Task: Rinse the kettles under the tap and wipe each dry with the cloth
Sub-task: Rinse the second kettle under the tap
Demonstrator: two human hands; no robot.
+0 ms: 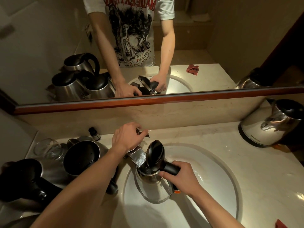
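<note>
A steel kettle (154, 188) with its black lid (155, 154) flipped up stands in the white sink (218, 186), its mouth under the chrome tap spout (139, 157). My right hand (180, 176) grips the kettle's black handle. My left hand (127, 137) rests on top of the tap, fingers curled around its lever. Water glints inside the kettle's mouth. A red cloth (281, 224) shows at the counter's front right edge.
Two more steel kettles (82, 159) (21, 178) with black lids crowd the counter at the left, behind them a glass (47, 148) and a small dark bottle (94, 134). Another kettle (269, 127) stands at the far right. A mirror with a wooden frame (148, 100) runs behind.
</note>
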